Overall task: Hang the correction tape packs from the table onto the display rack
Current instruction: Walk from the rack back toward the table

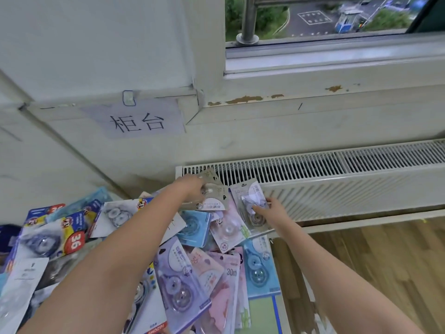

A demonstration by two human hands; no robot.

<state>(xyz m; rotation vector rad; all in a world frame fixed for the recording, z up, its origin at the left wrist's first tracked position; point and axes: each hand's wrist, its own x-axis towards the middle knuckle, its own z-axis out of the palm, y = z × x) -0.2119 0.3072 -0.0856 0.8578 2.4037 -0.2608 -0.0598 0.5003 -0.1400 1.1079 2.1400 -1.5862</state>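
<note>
Now each grip grasps a blister-carded pack: left hand a grey pack, right hand a lilac pack

Correction tape packs: flat blister cards in blue, purple, pink, grey and white, heaped overlapping on the bench. One grey pack and one pale pack are lifted at the far edge.

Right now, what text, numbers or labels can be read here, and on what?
"柜台": paper sign taped to the wall.
"36": red circle on the blue and yellow pack.
"30m": pink pack.
"PET": round badge on a pack.
Other print on the packs is too small or blurred to read.
</note>
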